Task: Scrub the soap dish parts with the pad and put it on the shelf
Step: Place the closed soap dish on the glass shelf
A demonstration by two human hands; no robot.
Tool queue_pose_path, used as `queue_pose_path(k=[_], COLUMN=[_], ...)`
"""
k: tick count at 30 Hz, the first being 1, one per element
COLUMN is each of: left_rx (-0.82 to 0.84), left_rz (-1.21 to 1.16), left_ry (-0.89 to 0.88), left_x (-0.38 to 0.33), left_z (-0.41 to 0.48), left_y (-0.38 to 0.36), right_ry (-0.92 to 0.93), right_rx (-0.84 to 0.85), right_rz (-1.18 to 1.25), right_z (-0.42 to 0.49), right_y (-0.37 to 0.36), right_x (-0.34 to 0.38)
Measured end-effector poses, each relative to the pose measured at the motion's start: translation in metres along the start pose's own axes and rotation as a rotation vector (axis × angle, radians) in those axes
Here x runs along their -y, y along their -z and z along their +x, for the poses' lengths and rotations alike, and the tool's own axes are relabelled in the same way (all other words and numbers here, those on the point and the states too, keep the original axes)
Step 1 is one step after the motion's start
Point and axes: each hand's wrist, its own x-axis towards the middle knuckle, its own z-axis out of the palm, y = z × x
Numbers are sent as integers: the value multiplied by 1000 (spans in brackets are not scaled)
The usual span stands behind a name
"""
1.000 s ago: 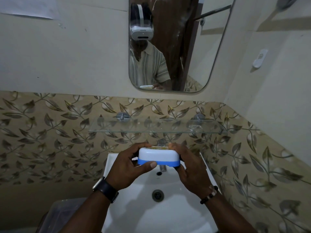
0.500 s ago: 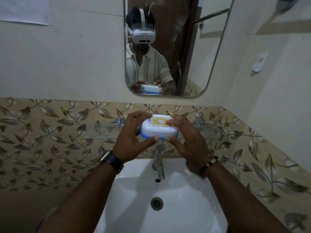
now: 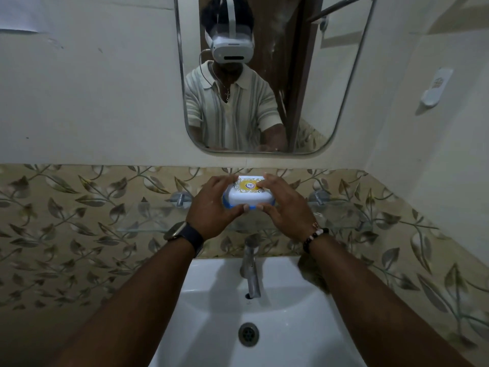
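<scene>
The soap dish (image 3: 247,196) is closed, with a white lid bearing a yellow round label and a blue base showing along its lower edge. My left hand (image 3: 211,207) grips its left end, thumb under the front edge. My right hand (image 3: 285,206) grips its right end the same way. The dish is held tilted toward me over the middle of the glass shelf (image 3: 148,221), level with or just above it; I cannot tell if it touches the glass. No scrubbing pad is in view.
A chrome tap (image 3: 251,268) rises from the white basin (image 3: 211,300) right below the shelf. The drain (image 3: 248,334) sits in the basin's middle. A mirror (image 3: 317,102) hangs above, and a white wall fitting (image 3: 434,91) is at the right.
Both hands lifted the closed soap dish from above the basin up and away from me to the glass shelf. The camera view tilted along with them.
</scene>
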Motion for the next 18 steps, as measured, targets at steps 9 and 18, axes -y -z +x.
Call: queue_pose_path(k=[9,18], left_rx=[176,87], left_rz=[174,96], left_ry=[76,16], left_x=[29,11], left_z=[-11,-15], left_y=[-16,-18], right_ry=[-98,-73], right_rx=[95,-23], right_rz=[19,19], right_z=[-11,-22], right_y=[-32,-19], right_x=[-16,-6])
